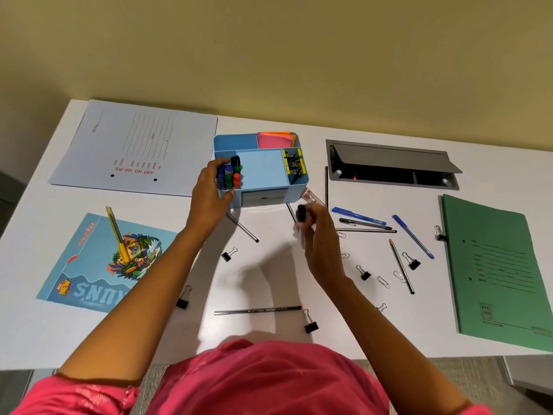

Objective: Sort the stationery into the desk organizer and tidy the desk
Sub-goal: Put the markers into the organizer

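A blurred black-capped marker [301, 214] is pinched in the curled fingers of the right hand [318, 239], just in front of the blue organizer [260, 166]. Its left corner, perhaps the markers [230, 175] standing there, is clasped by the left hand [209, 191].

I note both forearms bare and stretched forward. My left hand [211, 187] reaches farther out, gripping the near left corner of the organizer [233, 143], fingers curled over the top, thumb on the front. My right hand [318, 238], slightly blurred, has its fingers curled round a black-capped marker [301, 215], held roughly upright.
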`<state>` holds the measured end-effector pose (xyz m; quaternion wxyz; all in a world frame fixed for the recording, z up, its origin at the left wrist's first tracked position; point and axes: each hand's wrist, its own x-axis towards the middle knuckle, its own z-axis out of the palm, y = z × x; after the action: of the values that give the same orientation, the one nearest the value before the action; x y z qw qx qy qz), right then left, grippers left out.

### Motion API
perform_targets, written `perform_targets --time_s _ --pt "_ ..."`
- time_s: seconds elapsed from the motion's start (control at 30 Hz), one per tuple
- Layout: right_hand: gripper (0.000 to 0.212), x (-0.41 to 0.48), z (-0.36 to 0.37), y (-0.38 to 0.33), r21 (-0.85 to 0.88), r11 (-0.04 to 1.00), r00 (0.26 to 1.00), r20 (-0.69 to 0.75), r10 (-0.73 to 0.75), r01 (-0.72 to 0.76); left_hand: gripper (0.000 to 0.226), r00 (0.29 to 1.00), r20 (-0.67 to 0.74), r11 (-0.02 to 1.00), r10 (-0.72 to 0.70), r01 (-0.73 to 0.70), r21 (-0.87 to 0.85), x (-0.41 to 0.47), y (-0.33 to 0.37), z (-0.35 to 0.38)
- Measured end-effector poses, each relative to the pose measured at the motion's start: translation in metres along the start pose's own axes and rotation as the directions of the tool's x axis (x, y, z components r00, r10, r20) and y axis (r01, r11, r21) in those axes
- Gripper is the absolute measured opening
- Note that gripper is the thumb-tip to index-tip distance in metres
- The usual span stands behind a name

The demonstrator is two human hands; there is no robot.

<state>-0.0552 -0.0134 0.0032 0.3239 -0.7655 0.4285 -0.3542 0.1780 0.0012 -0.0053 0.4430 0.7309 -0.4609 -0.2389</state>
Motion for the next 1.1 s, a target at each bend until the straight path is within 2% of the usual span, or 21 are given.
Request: perform_targets --time_s 0.1,0.17,0.33,0.4,0.53,0.77,1.0,1.1 --pt "0.036 0.036 0.007 -0.033 0.101 0.994 0.985 -0.168 0.044 -0.027 0.065 1.0 0.004 0.999 -0.029 0.029 -0.028 -0.002 0.0 -0.001" --pt "0.039 0.057 0.013 -0.051 0.182 0.983 0.969 -0.246 0.014 0.033 0.067 0.998 0.006 0.997 -0.068 0.068 -0.048 -0.003 -0.001 0.0" --pt "0.036 0.1 0.031 -0.081 0.342 0.94 0.952 -0.283 0.115 -0.012 0.064 0.994 0.003 0.993 -0.113 0.113 -0.046 -0.002 0.001 0.001" --pt "0.037 0.11 0.038 -0.088 0.332 0.943 0.954 -0.287 0.086 0.014 0.063 0.994 0.0 0.993 -0.111 0.111 -0.05 -0.002 0.001 0.0" --pt "0.035 0.119 0.054 -0.089 0.262 0.961 0.972 -0.235 -0.025 0.088 0.062 0.994 0.001 0.991 -0.112 0.112 -0.072 -0.004 0.002 -0.002" --pt "0.031 0.12 0.07 -0.081 0.166 0.975 0.986 -0.091 -0.136 0.15 0.061 0.989 -0.012 0.985 -0.147 0.146 -0.094 -0.005 0.006 -0.002" --pt "0.036 0.124 0.07 -0.083 0.094 0.984 0.989 -0.011 -0.148 0.149 0.067 0.98 0.01 0.972 -0.199 0.198 -0.123 -0.007 0.012 -0.002" --pt "0.036 0.123 0.072 -0.079 0.105 0.987 0.988 0.084 -0.131 0.122 0.068 0.98 0.023 0.968 -0.199 0.201 -0.148 -0.008 0.009 -0.001"
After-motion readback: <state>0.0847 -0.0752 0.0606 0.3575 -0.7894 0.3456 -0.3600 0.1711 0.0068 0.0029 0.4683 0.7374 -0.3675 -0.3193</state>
